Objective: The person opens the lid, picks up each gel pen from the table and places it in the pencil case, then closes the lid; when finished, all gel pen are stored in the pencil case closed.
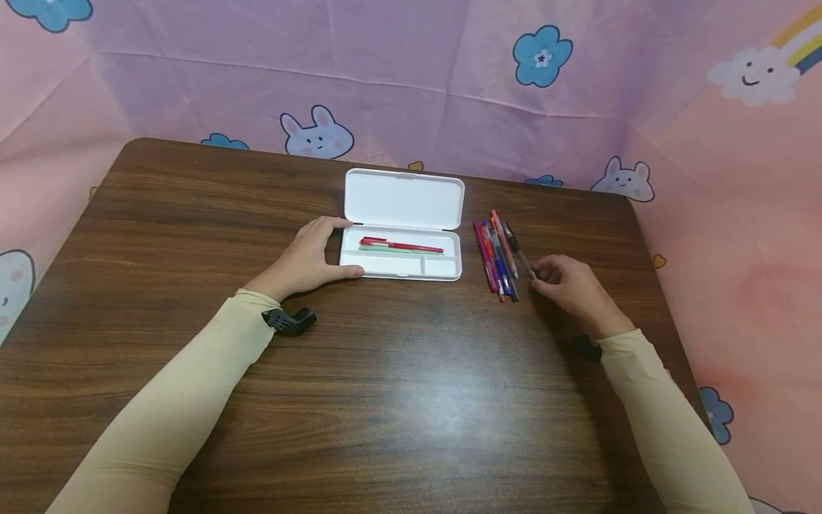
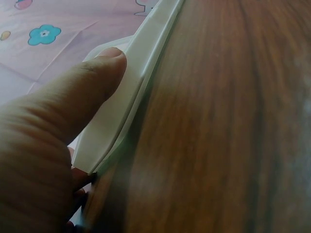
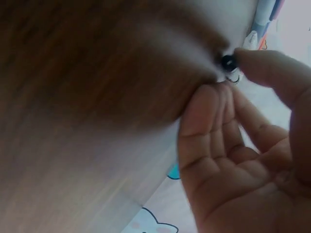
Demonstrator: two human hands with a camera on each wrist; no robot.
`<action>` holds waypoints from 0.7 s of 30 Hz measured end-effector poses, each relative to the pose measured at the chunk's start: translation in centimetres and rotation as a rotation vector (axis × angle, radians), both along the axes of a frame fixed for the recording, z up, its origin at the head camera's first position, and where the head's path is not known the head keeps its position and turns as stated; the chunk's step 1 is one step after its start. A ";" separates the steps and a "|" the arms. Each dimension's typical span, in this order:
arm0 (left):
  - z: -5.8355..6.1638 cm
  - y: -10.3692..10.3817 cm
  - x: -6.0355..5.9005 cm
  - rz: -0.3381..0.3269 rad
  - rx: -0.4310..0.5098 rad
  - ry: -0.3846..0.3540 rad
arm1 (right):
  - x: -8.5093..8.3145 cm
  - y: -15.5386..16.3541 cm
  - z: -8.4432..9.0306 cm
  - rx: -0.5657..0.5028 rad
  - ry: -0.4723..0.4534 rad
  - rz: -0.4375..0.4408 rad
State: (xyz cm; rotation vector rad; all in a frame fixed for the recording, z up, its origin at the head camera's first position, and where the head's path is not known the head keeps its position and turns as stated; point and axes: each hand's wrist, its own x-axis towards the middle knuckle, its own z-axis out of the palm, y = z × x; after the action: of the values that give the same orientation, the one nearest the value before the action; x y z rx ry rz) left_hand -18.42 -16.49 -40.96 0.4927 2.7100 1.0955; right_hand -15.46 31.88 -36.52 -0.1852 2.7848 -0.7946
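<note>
A white pencil case [image 1: 403, 273] lies with its lid [image 1: 404, 198] raised at the back. Inside its long compartment are a red pen [image 1: 411, 247] and a light green pen [image 1: 392, 250]. My left hand [image 1: 307, 258] grips the case's left end, thumb on the front edge and fingers at the hinge corner; the left wrist view shows the thumb [image 2: 104, 73] on the case wall. On the right, my right hand [image 1: 574, 289] pinches the near end of a clear pen with a black grip [image 1: 517, 247]. Its dark round end [image 3: 229, 62] shows between thumb and fingertips in the right wrist view.
Several pens lie in a bunch right of the case, among them a magenta pen [image 1: 485, 255], a blue pen [image 1: 500, 260] and a coral pen [image 1: 504, 244]. The brown wooden table [image 1: 385, 400] ends at a patterned cloth [image 1: 411, 71] behind and to the sides.
</note>
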 end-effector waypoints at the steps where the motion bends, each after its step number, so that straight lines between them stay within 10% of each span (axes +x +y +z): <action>1: 0.0 0.0 0.0 -0.001 -0.001 0.002 | 0.0 0.0 0.0 0.014 0.002 -0.004; 21: 0.0 -0.1 0.0 -0.003 0.008 0.000 | 0.6 1.1 0.4 0.060 0.088 -0.058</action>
State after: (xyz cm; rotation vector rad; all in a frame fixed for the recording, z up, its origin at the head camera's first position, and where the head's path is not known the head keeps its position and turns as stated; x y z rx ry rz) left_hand -18.43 -16.58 -40.94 0.4976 2.7050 1.1057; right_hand -14.83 32.96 -36.13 -0.1330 2.9049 -0.7316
